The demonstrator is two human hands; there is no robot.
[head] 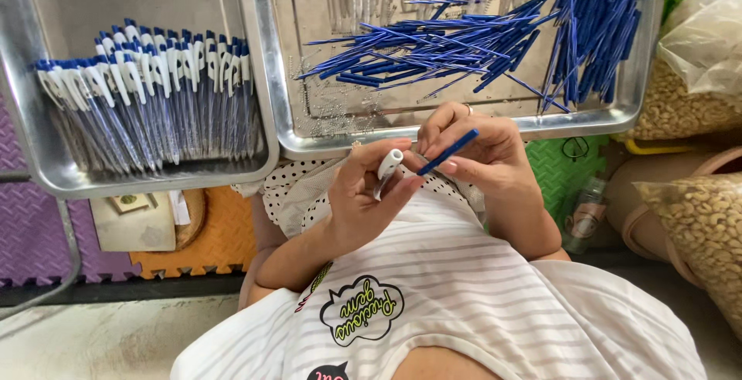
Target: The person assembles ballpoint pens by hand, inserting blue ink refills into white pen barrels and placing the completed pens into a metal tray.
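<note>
My left hand [363, 194] holds a clear pen barrel with a white clip cap [389, 165], its cap end pointing up. My right hand [483, 156] pinches a thin blue ink refill [448, 152], angled down toward the barrel's top, the two nearly touching. Both hands are over my lap, just in front of the right steel tray [464, 126]. That tray holds a loose heap of blue refills [464, 44] and clear barrels along its far side.
A second steel tray [46, 171] on the left holds several rows of assembled pens with white clips [154, 94]. Foam floor mats in purple, orange and green lie below. Clear bags of pale nuts [696, 218] sit at the right, with a small bottle [583, 214] beside them.
</note>
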